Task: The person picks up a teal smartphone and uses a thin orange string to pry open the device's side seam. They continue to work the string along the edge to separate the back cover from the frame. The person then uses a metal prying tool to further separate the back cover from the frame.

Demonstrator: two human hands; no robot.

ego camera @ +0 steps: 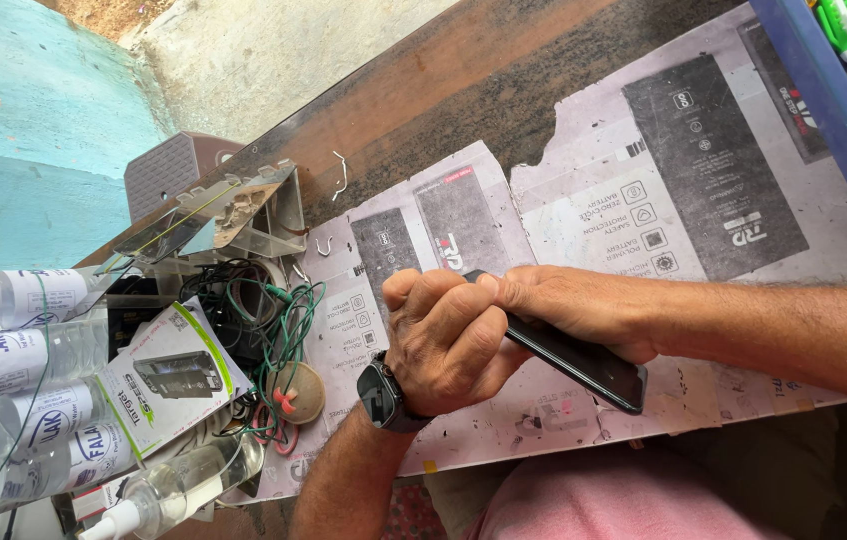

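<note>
A black smartphone (583, 365) is held at a slant over flattened printed cardboard (583, 200) on the wooden bench. My right hand (573, 305) lies over the phone's upper half with its fingers wrapped around the top edge. My left hand (443, 340), with a dark smartwatch (380, 397) on the wrist, is curled into a fist against the phone's top end, fingertips pressed at its edge. The lower end of the phone sticks out below my right palm, dark screen side showing.
Clear plastic bottles (13, 400) and a spray bottle (173, 490) lie at the left beside a small printed box (168, 375) and tangled green and black wires (278, 325). A clear plastic holder (233, 215) stands behind them. A blue tray (823, 90) sits top right.
</note>
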